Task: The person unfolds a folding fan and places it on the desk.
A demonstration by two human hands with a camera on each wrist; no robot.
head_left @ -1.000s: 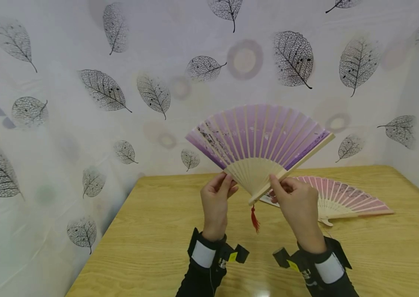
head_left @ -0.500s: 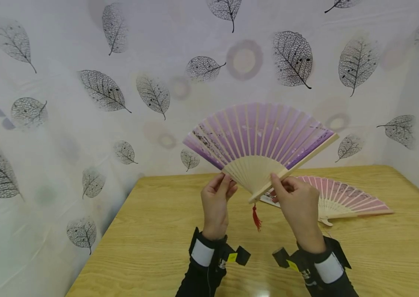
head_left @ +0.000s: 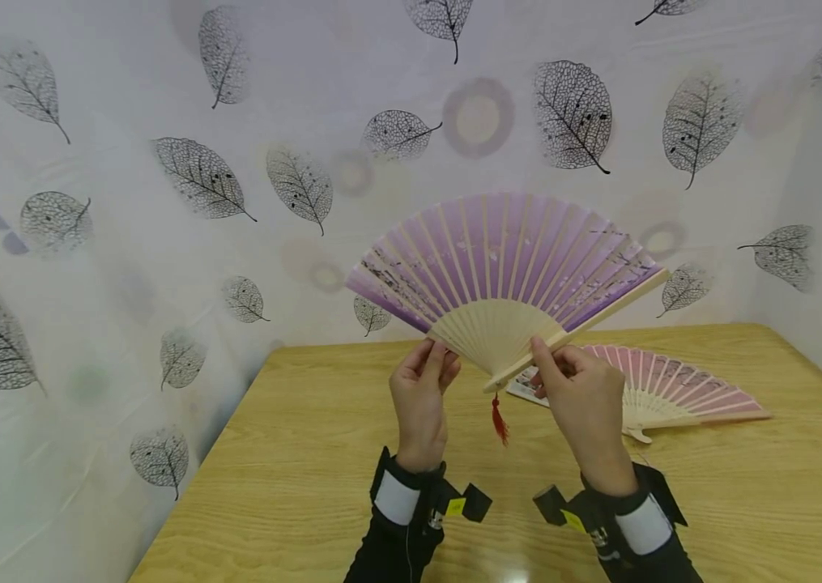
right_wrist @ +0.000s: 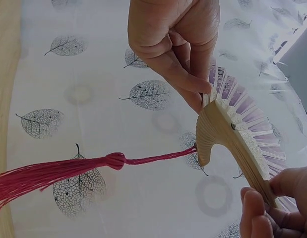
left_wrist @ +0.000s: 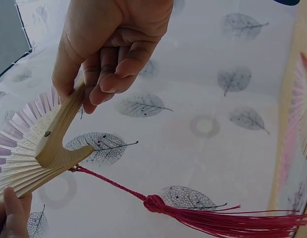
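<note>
A purple folding fan (head_left: 501, 251) with pale wooden ribs is spread wide, raised above the table in the head view. My left hand (head_left: 419, 397) pinches its left outer rib between thumb and fingers. On the other side, my right hand (head_left: 585, 413) grips the right outer rib, thumb on the front. From the fan's pivot hangs a red tassel (head_left: 500, 419). Both wrist views show the curved wooden handle end; the left wrist view has the tassel (left_wrist: 213, 218) across its lower part. My right hand (right_wrist: 178, 44) pinches a rib at the top of the right wrist view.
A second folding fan (head_left: 680, 385), pink and spread open, lies on the wooden table (head_left: 294, 453) behind my right hand, which partly hides it. A pale curtain (head_left: 126, 243) printed with dark leaves rises behind and to the left of the table.
The purple fan has spread slightly wider, its left edge shifting left and its top rising a little. Both hands keep their hold, the left moving slightly left. The tassel has swung.
</note>
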